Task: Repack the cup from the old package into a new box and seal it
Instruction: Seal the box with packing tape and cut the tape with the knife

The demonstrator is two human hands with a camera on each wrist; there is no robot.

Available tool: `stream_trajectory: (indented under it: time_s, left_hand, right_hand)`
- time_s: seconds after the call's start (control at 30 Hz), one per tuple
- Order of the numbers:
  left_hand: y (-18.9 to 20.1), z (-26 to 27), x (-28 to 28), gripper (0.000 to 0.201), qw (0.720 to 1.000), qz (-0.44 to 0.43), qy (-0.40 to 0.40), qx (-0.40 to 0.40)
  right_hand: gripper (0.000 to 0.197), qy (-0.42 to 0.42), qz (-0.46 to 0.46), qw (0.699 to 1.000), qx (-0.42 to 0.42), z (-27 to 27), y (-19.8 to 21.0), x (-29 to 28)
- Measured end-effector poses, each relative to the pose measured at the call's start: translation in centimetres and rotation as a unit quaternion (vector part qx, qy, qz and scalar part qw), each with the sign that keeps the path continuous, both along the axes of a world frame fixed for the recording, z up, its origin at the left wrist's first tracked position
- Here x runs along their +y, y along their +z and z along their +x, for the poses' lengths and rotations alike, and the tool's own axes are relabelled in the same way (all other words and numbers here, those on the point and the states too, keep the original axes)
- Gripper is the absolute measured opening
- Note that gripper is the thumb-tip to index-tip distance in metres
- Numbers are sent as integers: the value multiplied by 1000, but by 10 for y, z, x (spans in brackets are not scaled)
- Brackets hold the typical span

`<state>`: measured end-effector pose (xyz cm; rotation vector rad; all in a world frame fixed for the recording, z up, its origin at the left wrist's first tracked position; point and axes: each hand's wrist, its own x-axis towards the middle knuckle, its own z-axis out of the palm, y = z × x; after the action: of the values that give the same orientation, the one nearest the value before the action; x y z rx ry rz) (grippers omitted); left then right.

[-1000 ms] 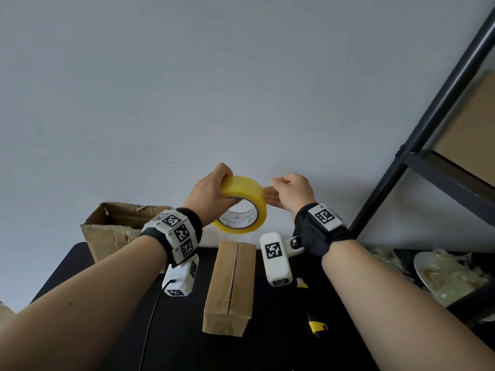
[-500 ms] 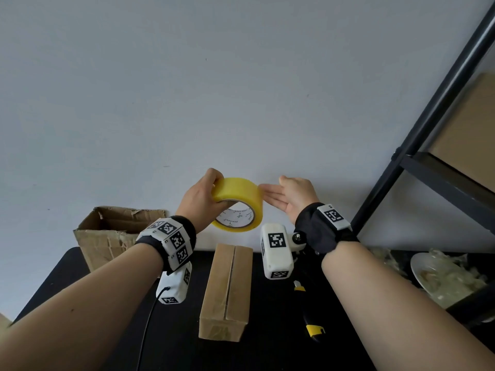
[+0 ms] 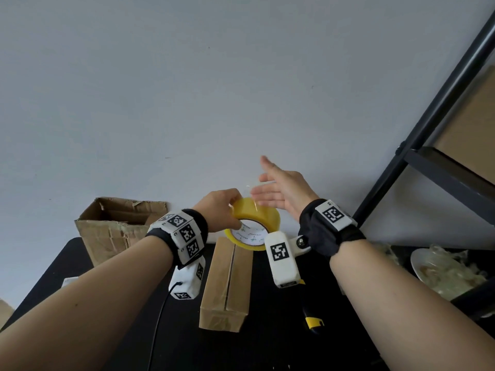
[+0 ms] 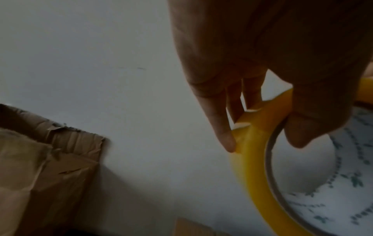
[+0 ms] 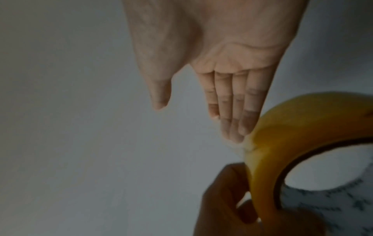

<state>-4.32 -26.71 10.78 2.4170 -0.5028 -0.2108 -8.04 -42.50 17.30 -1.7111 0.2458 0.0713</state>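
One tape roll (image 3: pixel 254 223), two boxes (one shut), two hands.

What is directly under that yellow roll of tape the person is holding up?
Below the tape roll, gripped by the left hand, a closed brown box lies on the black table, its top seam untaped. Its contents are hidden. The right hand is open beside the roll.

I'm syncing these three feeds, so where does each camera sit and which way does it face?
Head: on the head, facing forward over both forearms, left hand, right hand, new box.
Left wrist: looks along fingers gripping the tape roll.
Right wrist: looks along the flat open palm.
Shared: all three show the tape roll.
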Motion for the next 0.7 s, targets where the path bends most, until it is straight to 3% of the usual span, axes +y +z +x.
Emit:
stream_trajectory:
  time_s: [0.17, 0.27, 0.37, 0.43, 0.5, 0.57, 0.63, 0.7]
  left_hand:
    - [-9, 3, 4, 39, 998, -46, 22, 42]
    - [-15, 4, 6, 38, 997, -49, 33, 46]
    - [-23, 4, 10, 40, 995, -64, 52, 52]
    - [-26, 5, 12, 40, 992, -99, 58, 60]
    - [-28, 5, 13, 44, 987, -135, 53, 74]
    - [-27, 5, 14, 53, 985, -148, 37, 84]
    - [-24, 7, 16, 66, 982, -154, 23, 107]
    - [-18, 11, 18, 59, 968, -192, 47, 155]
  right_hand:
    - [50, -54, -105, 993, -29, 2, -16, -8]
    - [66, -59, -88, 994, -39, 4, -24, -16]
    - [81, 48, -160, 986, 12, 2, -28, -24]
    - [85, 138, -242, 958, 73, -2, -35, -21]
    - [66, 146, -296, 940, 85, -4, -45, -16]
    - [45, 98, -318, 941, 60, -5, -51, -11]
    - [40, 67, -358, 931, 33, -7, -53, -5]
    - [42, 66, -430, 900, 5, -9, -52, 2]
